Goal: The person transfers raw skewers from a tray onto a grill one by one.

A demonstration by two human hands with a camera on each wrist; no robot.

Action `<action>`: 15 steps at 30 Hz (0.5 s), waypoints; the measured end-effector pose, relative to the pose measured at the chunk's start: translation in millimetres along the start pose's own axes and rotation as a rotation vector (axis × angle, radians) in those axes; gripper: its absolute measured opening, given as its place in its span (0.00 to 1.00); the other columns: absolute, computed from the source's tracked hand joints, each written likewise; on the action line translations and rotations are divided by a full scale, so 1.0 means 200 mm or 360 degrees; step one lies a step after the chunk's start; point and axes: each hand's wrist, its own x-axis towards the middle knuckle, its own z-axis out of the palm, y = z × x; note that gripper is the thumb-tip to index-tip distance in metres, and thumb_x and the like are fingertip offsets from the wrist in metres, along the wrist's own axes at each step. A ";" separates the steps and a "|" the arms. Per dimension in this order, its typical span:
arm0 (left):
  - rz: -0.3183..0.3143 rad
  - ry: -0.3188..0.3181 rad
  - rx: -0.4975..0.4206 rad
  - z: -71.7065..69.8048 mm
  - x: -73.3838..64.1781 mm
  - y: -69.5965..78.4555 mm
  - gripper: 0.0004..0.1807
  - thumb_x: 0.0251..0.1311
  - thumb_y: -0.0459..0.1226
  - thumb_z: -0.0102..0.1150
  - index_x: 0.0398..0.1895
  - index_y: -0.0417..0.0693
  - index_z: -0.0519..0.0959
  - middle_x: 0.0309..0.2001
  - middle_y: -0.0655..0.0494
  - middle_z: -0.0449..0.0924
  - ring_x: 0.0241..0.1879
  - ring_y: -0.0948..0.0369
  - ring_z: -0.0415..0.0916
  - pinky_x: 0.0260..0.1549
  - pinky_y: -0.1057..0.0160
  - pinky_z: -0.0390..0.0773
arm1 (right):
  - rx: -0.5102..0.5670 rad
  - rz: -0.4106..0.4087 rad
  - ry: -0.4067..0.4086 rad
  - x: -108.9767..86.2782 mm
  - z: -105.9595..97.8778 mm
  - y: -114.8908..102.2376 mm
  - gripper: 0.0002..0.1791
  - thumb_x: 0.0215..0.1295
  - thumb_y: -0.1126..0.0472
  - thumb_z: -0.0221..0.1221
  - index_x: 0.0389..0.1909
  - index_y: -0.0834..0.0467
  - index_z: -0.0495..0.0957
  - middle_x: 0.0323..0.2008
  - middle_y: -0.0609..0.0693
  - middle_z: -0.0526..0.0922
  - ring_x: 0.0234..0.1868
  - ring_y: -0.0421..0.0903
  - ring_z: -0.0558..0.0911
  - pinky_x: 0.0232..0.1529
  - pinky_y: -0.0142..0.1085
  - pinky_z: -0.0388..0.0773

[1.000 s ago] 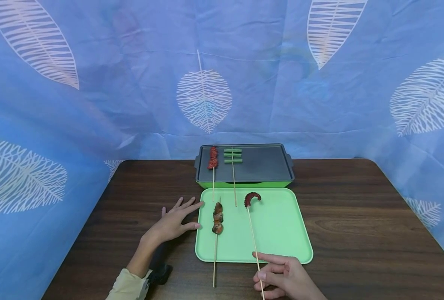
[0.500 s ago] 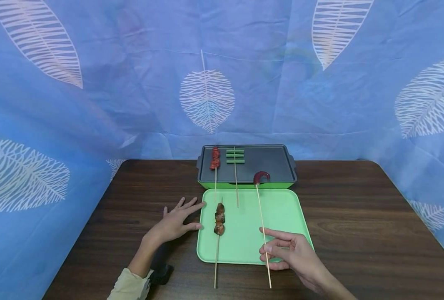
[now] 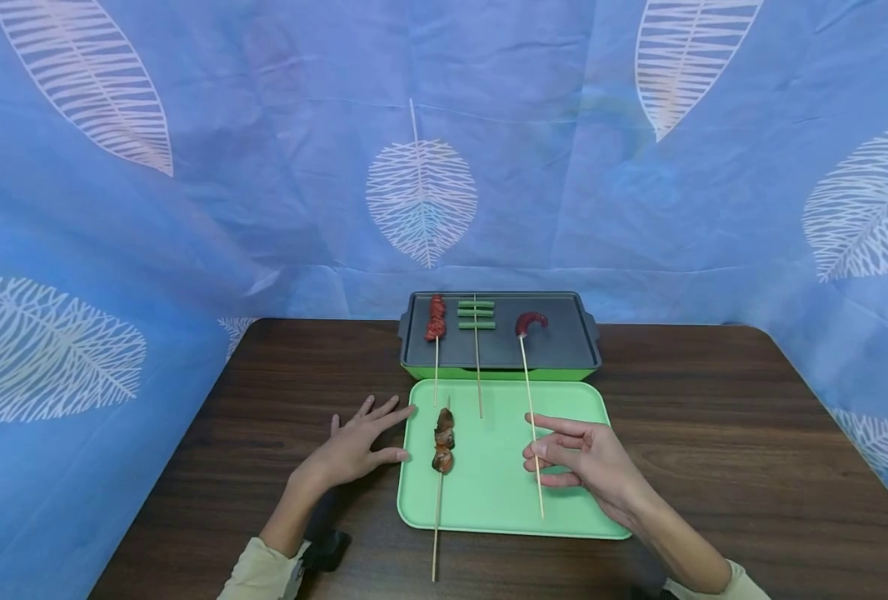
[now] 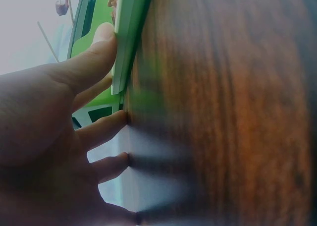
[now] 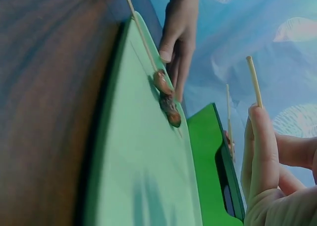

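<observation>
My right hand (image 3: pixel 590 457) pinches the stick of an octopus tentacle skewer (image 3: pixel 530 323) above the green tray (image 3: pixel 489 508). In the head view its dark red, curled end appears over the right part of the grill plate (image 3: pixel 564 346); whether it touches cannot be told. My left hand (image 3: pixel 356 450) lies with fingers spread at the tray's left edge, its thumb against the rim in the left wrist view. A browned meat skewer (image 3: pixel 443 450) lies on the tray's left side, its stick jutting over the front edge.
On the grill plate lie a red meat skewer (image 3: pixel 435 318) and a green vegetable skewer (image 3: pixel 476 314), their sticks reaching out over the tray. The grill's green base (image 3: pixel 489 373) stands right behind the tray on the brown table (image 3: pixel 714 433). Blue cloth (image 3: pixel 301 208) hangs behind.
My right hand has moved forward with the octopus tentacle skewer, taking its curled end from over the tray to over the grill plate. The left hand has stayed at the tray's edge.
</observation>
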 end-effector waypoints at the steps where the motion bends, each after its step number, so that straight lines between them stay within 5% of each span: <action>1: 0.0000 0.0002 -0.0002 0.00 0.00 0.00 0.39 0.69 0.51 0.62 0.81 0.59 0.62 0.81 0.45 0.50 0.79 0.36 0.36 0.58 0.15 0.34 | -0.0003 -0.0003 -0.0005 0.01 -0.01 -0.01 0.37 0.71 0.65 0.64 0.75 0.73 0.60 0.43 0.57 0.89 0.44 0.48 0.89 0.46 0.45 0.85; 15: 0.0003 -0.0001 0.0006 0.00 0.00 -0.01 0.39 0.69 0.52 0.62 0.81 0.61 0.62 0.81 0.46 0.50 0.79 0.36 0.36 0.59 0.15 0.35 | 0.0052 0.0025 0.0056 0.24 -0.09 -0.03 0.33 0.74 0.69 0.59 0.75 0.72 0.60 0.43 0.55 0.89 0.45 0.46 0.89 0.48 0.44 0.84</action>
